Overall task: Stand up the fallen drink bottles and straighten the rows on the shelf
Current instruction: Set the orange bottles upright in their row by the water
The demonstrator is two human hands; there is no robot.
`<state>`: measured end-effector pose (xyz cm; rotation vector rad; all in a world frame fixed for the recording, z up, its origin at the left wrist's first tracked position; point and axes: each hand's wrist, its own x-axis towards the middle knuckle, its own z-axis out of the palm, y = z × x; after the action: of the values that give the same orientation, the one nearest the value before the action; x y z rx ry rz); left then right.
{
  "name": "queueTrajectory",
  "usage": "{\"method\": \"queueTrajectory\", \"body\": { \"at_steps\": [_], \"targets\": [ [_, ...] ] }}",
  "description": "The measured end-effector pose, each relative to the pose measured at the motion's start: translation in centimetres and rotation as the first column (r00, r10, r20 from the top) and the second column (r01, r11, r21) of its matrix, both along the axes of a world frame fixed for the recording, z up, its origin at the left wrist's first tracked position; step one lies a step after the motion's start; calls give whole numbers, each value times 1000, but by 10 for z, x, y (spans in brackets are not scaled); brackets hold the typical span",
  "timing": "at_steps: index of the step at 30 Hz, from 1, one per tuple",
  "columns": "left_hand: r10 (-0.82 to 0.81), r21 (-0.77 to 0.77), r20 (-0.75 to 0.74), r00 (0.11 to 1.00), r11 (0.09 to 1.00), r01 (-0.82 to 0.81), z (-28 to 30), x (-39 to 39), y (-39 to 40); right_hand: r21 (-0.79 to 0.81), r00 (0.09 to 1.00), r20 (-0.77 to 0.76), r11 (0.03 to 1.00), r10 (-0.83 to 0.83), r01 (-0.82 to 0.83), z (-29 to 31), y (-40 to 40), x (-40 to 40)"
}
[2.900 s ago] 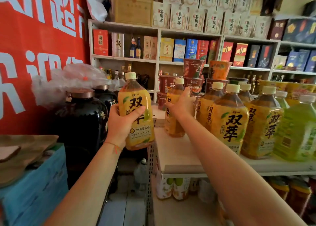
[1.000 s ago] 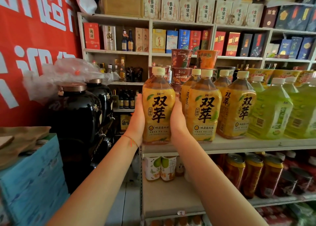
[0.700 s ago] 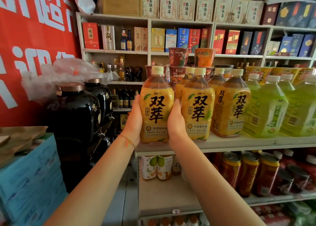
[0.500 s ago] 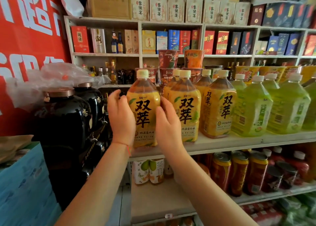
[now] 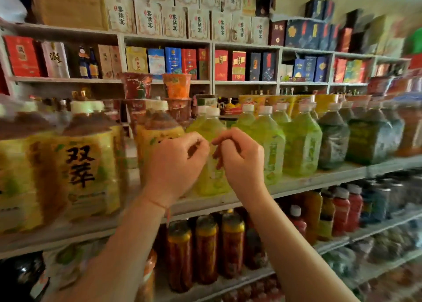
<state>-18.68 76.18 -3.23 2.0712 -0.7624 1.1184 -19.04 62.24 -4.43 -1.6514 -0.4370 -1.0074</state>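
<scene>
— So, where are your hands right now?

— Both are up in front of the drink shelf [image 5: 319, 178], close together, almost meeting. Your left hand [image 5: 175, 164] has its fingers loosely curled with nothing inside them. Your right hand [image 5: 239, 162] looks the same: curled fingers, nothing gripped that you can make out. The view is blurred, so whether a fingertip brushes a bottle is not something you can tell.

— And what sits behind them?

— A green drink bottle [image 5: 211, 155] stands upright just behind the gap between your two hands, its white cap showing above your knuckles. More green bottles [image 5: 301, 146] run in a row to its right, all upright, and darker bottles [image 5: 334, 139] follow them further along.

— What about the yellow ones?

— Your left hand partly covers one yellow tea bottle [image 5: 159, 128], which is upright. Another yellow tea bottle with black characters [image 5: 89, 164] stands well to the left, near the front edge of the shelf.

— Anything below?

— On the lower shelf [image 5: 228, 281] you have a row of dark reddish bottles with yellow caps [image 5: 206, 253], under your forearms. Behind everything, the back wall shelves [image 5: 246, 82] hold boxed goods.
</scene>
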Motion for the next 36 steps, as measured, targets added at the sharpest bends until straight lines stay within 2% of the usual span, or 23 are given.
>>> {"method": "queueTrajectory", "body": {
  "at_steps": [6, 9, 11, 14, 18, 22, 26, 30, 33, 36],
  "targets": [
    [-74, 9, -199, 977, 997, 77, -12, 24, -182, -61, 981, -192, 998, -28, 16, -1, -199, 14],
    [-90, 94, -249, 964, 989, 116, -15, 41, -263, -50, 971, -210, 993, -114, 105, -2, -284, 25],
    [-159, 70, -281, 946, 980, 185, -16, 52, -313, -28, 962, -185, 979, -202, 200, -5, -334, 37],
    [-256, 32, -231, 939, 962, 271, -21, 68, -380, -15, 934, -133, 943, -332, 333, -16, -397, 59],
    [-274, 10, -178, 945, 960, 280, -31, 95, -461, -22, 879, -161, 892, -450, 452, -31, -470, 92],
    [-199, -68, -145, 969, 979, 191, -38, 135, -529, -26, 878, -175, 894, -445, 448, -32, -535, 127],
    [56, -87, -83, 995, 994, -64, -19, 172, -571, -84, 915, -177, 931, -364, 354, -17, -587, 160],
    [187, -183, -74, 980, 963, -198, -3, 176, -593, -155, 932, -200, 949, -301, 273, -8, -621, 189],
    [230, -197, -93, 969, 950, -244, 1, 173, -600, -154, 948, -163, 956, -272, 248, -11, -627, 199],
    [349, -202, -95, 932, 910, -361, 7, 171, -615, -173, 966, -148, 967, -214, 188, -16, -634, 205]
  ]
}}
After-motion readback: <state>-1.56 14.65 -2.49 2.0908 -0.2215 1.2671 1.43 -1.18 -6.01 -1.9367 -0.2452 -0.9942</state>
